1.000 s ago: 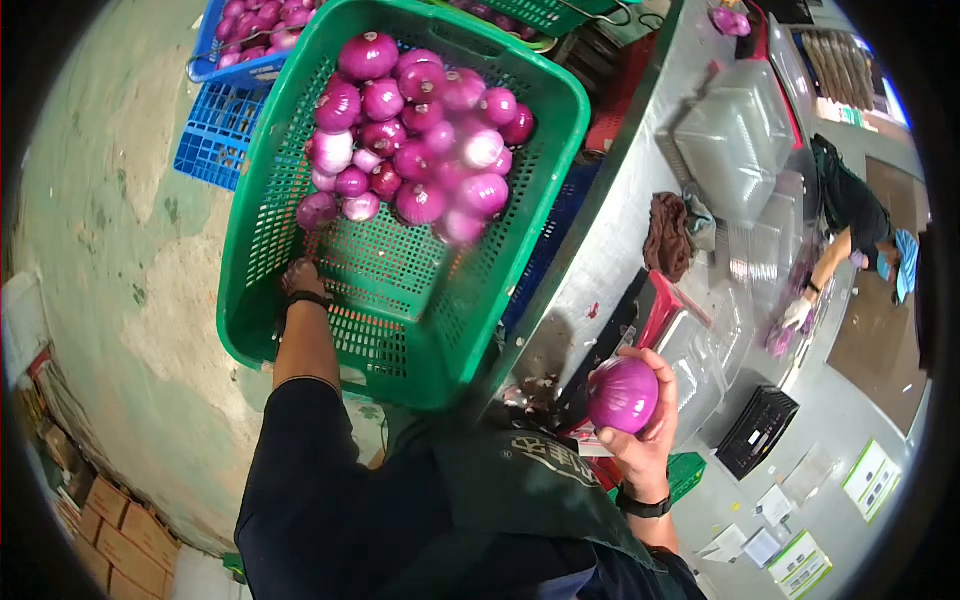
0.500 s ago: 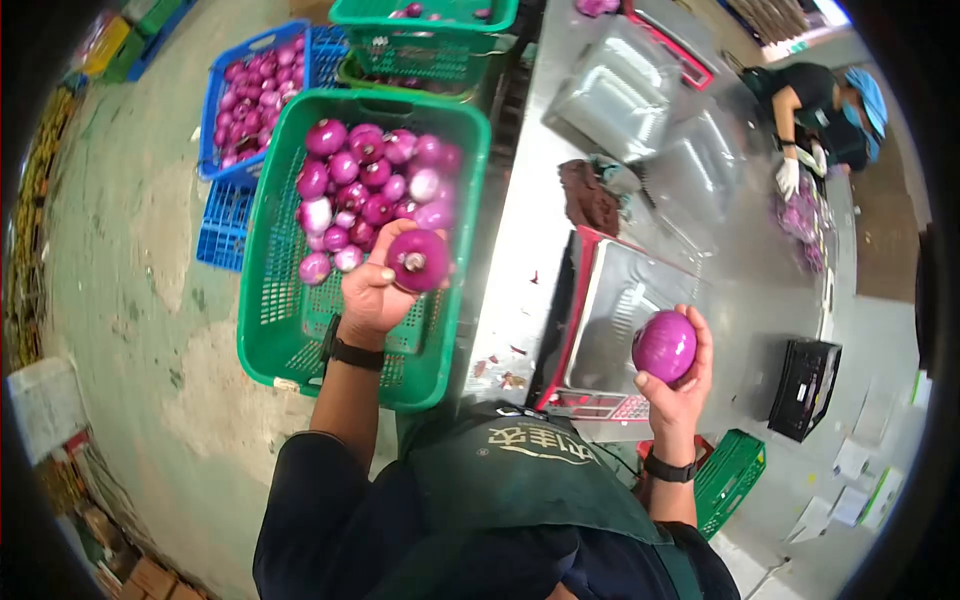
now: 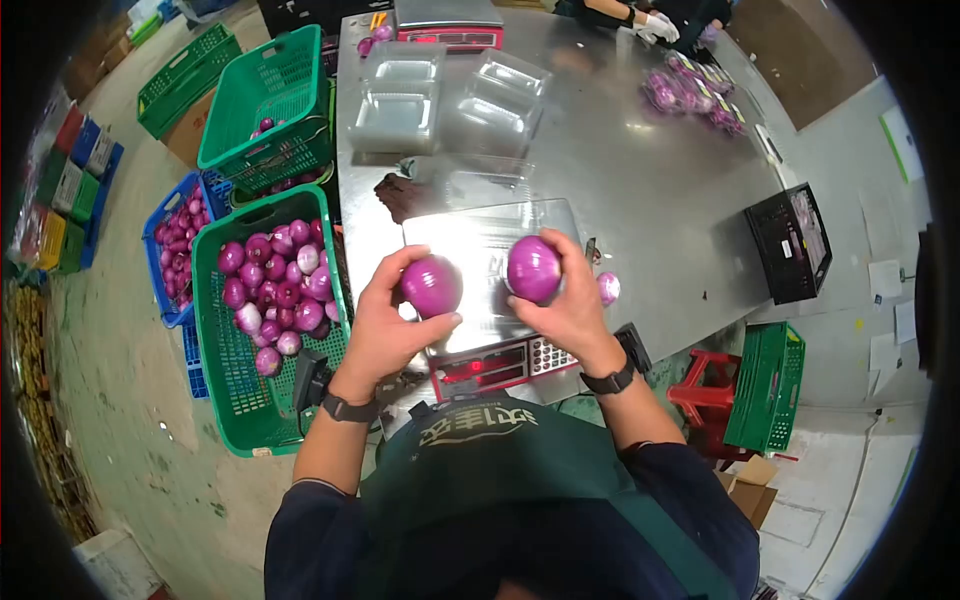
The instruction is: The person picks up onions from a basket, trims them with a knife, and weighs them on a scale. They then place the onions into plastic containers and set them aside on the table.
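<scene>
Onions fill both hands above the scale (image 3: 490,300). Left hand (image 3: 385,325) grips one red onion (image 3: 432,285); right hand (image 3: 565,305) cups another onion (image 3: 533,269), thumbs up

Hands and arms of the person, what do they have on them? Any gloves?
No gloves: the left hand and right hand are bare. Each wrist has a black band like a watch, the left band and the right band. Dark blue sleeves leave the forearms bare. A green apron with pale lettering covers the chest.
</scene>
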Demonstrator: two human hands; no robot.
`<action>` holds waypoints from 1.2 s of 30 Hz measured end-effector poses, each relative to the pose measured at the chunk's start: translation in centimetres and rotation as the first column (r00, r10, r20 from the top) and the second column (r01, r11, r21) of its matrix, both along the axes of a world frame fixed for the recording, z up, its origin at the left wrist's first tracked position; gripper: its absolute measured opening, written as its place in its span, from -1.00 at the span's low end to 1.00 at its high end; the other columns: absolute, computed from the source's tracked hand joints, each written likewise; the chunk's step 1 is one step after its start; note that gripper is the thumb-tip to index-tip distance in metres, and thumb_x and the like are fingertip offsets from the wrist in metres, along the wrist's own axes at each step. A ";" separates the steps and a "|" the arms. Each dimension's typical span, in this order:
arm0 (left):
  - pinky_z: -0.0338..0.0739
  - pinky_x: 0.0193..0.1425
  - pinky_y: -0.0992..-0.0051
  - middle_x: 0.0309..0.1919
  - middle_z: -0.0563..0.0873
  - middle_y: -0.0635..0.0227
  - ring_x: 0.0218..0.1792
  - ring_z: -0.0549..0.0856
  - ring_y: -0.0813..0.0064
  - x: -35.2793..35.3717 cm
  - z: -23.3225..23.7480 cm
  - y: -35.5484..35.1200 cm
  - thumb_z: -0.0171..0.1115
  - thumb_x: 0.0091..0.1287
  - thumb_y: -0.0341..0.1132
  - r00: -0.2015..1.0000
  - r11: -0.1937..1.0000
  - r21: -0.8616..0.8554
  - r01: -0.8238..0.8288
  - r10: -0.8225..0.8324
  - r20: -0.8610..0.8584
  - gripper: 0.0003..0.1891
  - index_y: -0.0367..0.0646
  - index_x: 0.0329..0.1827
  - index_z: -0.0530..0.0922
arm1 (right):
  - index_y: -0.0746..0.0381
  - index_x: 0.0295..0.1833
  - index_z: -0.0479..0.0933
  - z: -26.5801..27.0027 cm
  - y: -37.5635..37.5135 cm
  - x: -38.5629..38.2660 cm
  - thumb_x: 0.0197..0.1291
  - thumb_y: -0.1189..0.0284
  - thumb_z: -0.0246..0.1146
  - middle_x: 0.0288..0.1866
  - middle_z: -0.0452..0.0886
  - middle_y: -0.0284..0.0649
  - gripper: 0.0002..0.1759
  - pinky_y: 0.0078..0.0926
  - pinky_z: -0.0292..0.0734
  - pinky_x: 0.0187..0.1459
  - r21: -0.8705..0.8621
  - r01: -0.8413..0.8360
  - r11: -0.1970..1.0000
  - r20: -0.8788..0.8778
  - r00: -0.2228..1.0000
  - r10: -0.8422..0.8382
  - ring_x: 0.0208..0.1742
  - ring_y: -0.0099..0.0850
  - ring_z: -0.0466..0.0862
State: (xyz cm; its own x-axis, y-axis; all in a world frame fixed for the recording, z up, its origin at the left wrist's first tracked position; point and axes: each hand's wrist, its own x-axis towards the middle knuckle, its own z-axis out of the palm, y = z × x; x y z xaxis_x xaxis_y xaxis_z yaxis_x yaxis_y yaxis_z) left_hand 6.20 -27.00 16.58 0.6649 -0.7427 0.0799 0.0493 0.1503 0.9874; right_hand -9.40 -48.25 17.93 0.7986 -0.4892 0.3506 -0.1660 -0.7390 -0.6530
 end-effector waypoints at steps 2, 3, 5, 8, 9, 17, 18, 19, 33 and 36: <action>0.57 0.30 0.31 0.09 0.71 0.24 0.23 0.62 0.31 -1.1 0.4 -1.6 0.73 -0.06 -0.28 0.862 0.973 0.154 -0.172 0.073 0.501 -0.24 -0.17 0.28 0.60 | 0.24 0.40 0.40 -0.1 -0.6 0.0 -0.16 0.30 0.57 0.28 0.60 0.00 -0.08 -0.14 0.45 0.30 -0.098 -0.024 0.995 -0.011 1.000 0.023 0.29 -0.04 0.63; 0.57 0.30 0.31 0.09 0.71 0.24 0.23 0.62 0.31 -1.4 0.4 -2.4 0.73 -0.06 -0.28 0.860 0.972 0.158 -0.172 0.070 0.505 -0.24 -0.17 0.28 0.60 | 0.22 0.40 0.42 -0.1 -0.8 0.0 -0.18 0.32 0.58 0.26 0.62 -0.03 -0.07 -0.12 0.47 0.28 -0.127 -0.051 0.991 -0.033 0.998 0.047 0.25 -0.02 0.63; 0.54 0.24 0.24 0.02 0.72 0.21 0.15 0.62 0.16 -1.8 -0.3 -3.9 0.72 -0.12 -0.24 0.672 0.955 0.204 -0.214 -0.008 0.740 -0.29 -0.19 0.18 0.65 | 0.20 0.40 0.43 -0.4 -1.2 0.0 -0.21 0.35 0.60 0.24 0.64 -0.07 -0.07 -0.11 0.49 0.25 -0.147 -0.080 0.986 -0.050 0.996 0.073 0.21 0.00 0.63; 0.45 0.32 0.13 -0.04 0.73 0.22 0.20 0.55 0.00 -2.4 -1.6 -5.3 0.67 -0.10 -0.18 0.582 0.945 0.212 -0.249 -0.029 0.813 -0.33 -0.19 0.14 0.66 | 0.19 0.35 0.47 -1.5 -2.0 0.2 -0.21 0.34 0.59 0.22 0.66 -0.07 -0.12 -0.12 0.48 0.24 -0.187 -0.119 0.975 -0.096 0.990 0.102 0.19 -0.01 0.64; 0.41 0.36 0.10 -0.06 0.74 0.24 0.24 0.52 -0.02 -2.3 -1.9 -5.6 0.65 -0.08 -0.17 0.525 0.935 0.226 -0.273 -0.052 0.850 -0.34 -0.17 0.14 0.66 | 0.20 0.30 0.50 -2.1 -2.2 0.3 -0.22 0.34 0.59 0.21 0.66 -0.06 -0.16 -0.12 0.49 0.25 -0.257 -0.124 0.958 -0.117 0.988 0.096 0.19 0.00 0.64; 0.47 0.43 0.22 0.39 0.51 0.09 0.33 0.52 0.21 -3.2 -5.2 -3.7 0.60 0.14 -0.30 0.789 0.919 0.184 -0.348 0.182 0.586 -0.29 -0.22 0.37 0.50 | 0.23 0.19 0.61 -2.9 -4.3 -0.9 0.01 0.30 0.61 0.23 0.64 -0.05 -0.38 -0.25 0.53 0.28 0.130 0.009 0.991 0.048 0.999 -0.016 0.30 -0.15 0.60; 0.52 0.34 0.27 0.30 0.55 0.11 0.23 0.57 0.27 -3.0 -5.6 -3.0 0.56 0.18 -0.31 0.866 0.914 0.195 -0.355 0.243 0.438 -0.35 -0.22 0.34 0.51 | 0.23 0.19 0.62 -2.7 -4.8 -1.0 0.04 0.29 0.60 0.20 0.66 -0.05 -0.41 -0.23 0.53 0.29 0.186 0.096 0.978 0.022 0.995 -0.102 0.26 -0.16 0.64; 0.58 0.25 0.32 0.22 0.58 0.13 0.14 0.61 0.33 -2.7 -5.9 -2.3 0.53 0.22 -0.33 0.912 0.907 0.210 -0.364 0.302 0.276 -0.42 -0.23 0.30 0.53 | 0.24 0.20 0.64 -4.4 -6.3 -1.2 0.07 0.27 0.60 0.14 0.70 -0.04 -0.42 -0.23 0.56 0.24 0.202 0.133 0.970 0.048 0.988 -0.145 0.20 -0.17 0.67; 0.72 0.00 0.26 -0.03 0.75 0.11 -0.08 0.76 0.23 -4.8 -5.4 0.8 0.26 0.50 -0.28 0.632 1.000 0.010 -0.010 0.015 -0.775 -0.72 -0.18 0.17 0.53 | 0.39 0.53 0.34 -4.5 -10.2 5.9 0.08 0.71 0.35 -0.16 0.59 -0.33 -0.18 -0.59 0.51 -0.36 0.768 0.232 0.596 -0.082 0.960 -0.269 -0.33 -0.58 0.58; 0.73 -0.06 0.30 -0.11 0.74 0.14 -0.08 0.77 0.21 -4.9 -4.0 0.6 0.25 0.49 -0.32 0.648 0.999 0.000 -0.032 0.021 -0.762 -0.78 -0.19 0.10 0.54 | 0.14 0.40 0.56 -4.2 -9.9 1.5 0.03 0.61 0.42 -0.13 0.63 -0.22 -0.28 -0.35 0.61 -0.13 0.143 -0.015 0.990 0.080 0.997 0.003 -0.15 -0.32 0.64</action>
State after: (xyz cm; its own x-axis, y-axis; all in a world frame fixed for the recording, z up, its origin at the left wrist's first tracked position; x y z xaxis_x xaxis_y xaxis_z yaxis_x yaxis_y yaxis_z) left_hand 1.32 -26.36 12.60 0.5150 -0.7265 -0.4550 0.7788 0.1749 0.6023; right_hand -7.92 -58.15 13.76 0.7757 -0.5320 0.3395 -0.1032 -0.6376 -0.7634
